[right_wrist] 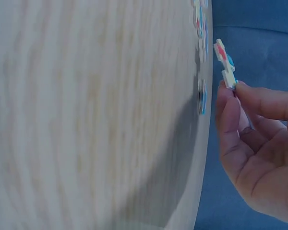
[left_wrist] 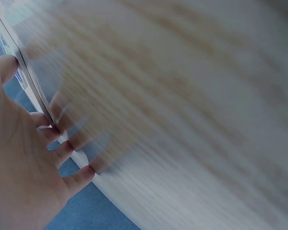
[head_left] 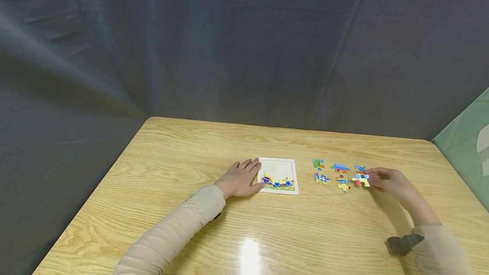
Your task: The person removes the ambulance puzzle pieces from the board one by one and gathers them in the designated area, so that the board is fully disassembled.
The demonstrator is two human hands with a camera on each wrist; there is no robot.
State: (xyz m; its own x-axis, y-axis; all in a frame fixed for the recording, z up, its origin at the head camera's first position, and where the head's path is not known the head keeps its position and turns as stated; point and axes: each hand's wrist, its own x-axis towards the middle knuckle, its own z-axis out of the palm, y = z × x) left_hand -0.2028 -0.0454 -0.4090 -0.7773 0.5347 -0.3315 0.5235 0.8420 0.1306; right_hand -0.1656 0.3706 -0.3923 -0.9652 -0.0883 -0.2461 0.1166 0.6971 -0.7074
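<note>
A white-framed jigsaw tray [head_left: 276, 160] lies on the table, a strip of assembled pieces [head_left: 277, 182] showing a blue-wheeled vehicle along its near side. My left hand [head_left: 241, 178] rests spread at the tray's left edge, fingers extended; the left wrist view shows its thumb and fingertips touching the frame. My right hand [head_left: 390, 183] pinches a jigsaw piece [right_wrist: 225, 62] between thumb and fingers, held above the table. This piece is yellowish with red and blue patches. Beneath and left of it in the head view lie loose jigsaw pieces [head_left: 322, 178].
The loose pieces form rough rows right of the tray, among them a green-and-blue piece [head_left: 317, 163] and a yellow piece [head_left: 344, 186]. Dark cloth [head_left: 244, 46] hangs behind the wooden table [head_left: 305, 232]. A green surface [head_left: 467, 126] stands at the right.
</note>
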